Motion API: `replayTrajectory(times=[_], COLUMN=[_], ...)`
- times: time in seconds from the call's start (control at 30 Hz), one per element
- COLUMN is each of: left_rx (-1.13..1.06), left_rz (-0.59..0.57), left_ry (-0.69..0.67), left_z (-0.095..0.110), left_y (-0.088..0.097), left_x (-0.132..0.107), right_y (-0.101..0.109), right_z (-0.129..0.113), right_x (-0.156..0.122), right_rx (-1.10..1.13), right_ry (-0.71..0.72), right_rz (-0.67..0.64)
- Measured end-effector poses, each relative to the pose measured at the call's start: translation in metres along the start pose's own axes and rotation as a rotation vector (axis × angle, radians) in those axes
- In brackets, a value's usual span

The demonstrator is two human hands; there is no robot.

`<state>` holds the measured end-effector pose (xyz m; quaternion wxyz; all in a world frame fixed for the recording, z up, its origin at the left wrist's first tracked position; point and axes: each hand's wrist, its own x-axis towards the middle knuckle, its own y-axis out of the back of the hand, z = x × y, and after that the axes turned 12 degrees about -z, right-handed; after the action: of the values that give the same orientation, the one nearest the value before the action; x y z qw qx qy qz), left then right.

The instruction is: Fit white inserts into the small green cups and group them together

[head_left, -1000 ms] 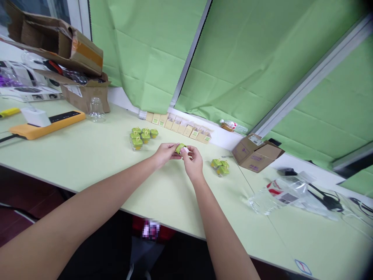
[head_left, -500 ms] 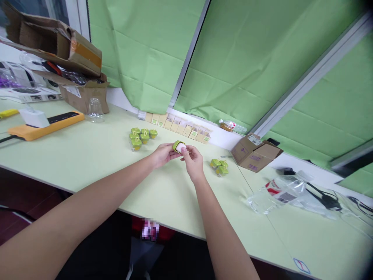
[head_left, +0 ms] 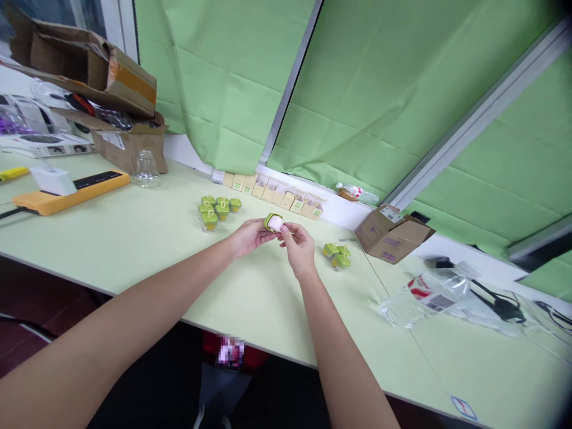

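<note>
Both my hands meet over the middle of the pale green table [head_left: 134,238]. My left hand [head_left: 248,236] pinches a small green piece with a white face [head_left: 273,223], held just above the table. My right hand [head_left: 297,244] is closed beside it, its fingertips touching the same piece from the right. A cluster of several small green items [head_left: 217,210] sits to the left of my hands. A smaller group of green items [head_left: 338,255] lies to the right.
A row of small beige boxes [head_left: 274,194] lines the wall. An open cardboard box [head_left: 391,233] stands at right, clear plastic bags [head_left: 435,295] beyond it. At left are an orange power strip [head_left: 67,189], a glass bell jar [head_left: 145,168] and stacked cartons [head_left: 93,89].
The green piece has been turned in my fingers so its white face now shows upward. My hands stay in almost the same place.
</note>
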<state>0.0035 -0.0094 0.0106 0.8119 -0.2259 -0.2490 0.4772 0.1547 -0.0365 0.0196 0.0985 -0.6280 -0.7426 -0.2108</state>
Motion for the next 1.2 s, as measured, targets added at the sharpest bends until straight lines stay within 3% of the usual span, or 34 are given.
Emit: replayTrajectory(times=[1.2], left_rx=[-0.001], left_rz=[-0.025], left_ry=[0.005], left_z=[-0.0012], left_y=[-0.002], left_x=[-0.0014], right_y=[-0.0026], right_z=[-0.0022], right_x=[-0.0011], right_rx=[-0.025], right_ry=[0.001], right_rz=[0.005])
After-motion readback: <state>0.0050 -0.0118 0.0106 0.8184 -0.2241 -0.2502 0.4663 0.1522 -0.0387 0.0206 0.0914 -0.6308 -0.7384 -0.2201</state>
